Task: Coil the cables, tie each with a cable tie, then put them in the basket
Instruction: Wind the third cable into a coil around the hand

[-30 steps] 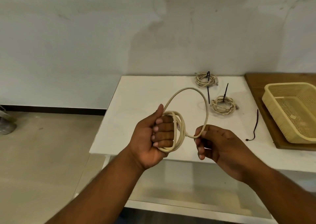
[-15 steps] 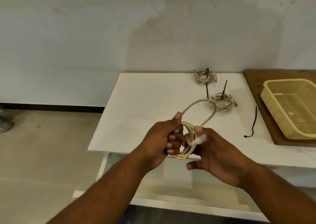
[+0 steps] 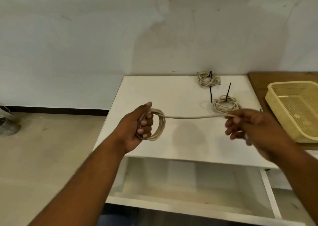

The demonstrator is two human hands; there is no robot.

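Note:
My left hand [image 3: 137, 124] grips a small coil of beige cable [image 3: 159, 125] above the white table [image 3: 172, 94]. A straight length of that cable runs right to my right hand [image 3: 249, 125], which pinches its free end; this hand is blurred. Two more beige coils lie on the table, each with a black cable tie: one at the back [image 3: 208, 79], one nearer [image 3: 225, 103]. The yellow basket [image 3: 275, 101] stands at the right with nothing in it. The loose black tie is mostly hidden behind my right hand.
The basket stands on a brown wooden board [image 3: 258, 81] at the table's right. A white lower shelf [image 3: 189, 191] shows under the tabletop. Left of the table is bare floor, with a grey object [image 3: 6, 124] at the far left. A pale wall stands behind.
The open loop is gone. My right hand has moved right, away from the left hand, pulling the cable's end out straight. My left hand still holds the coil.

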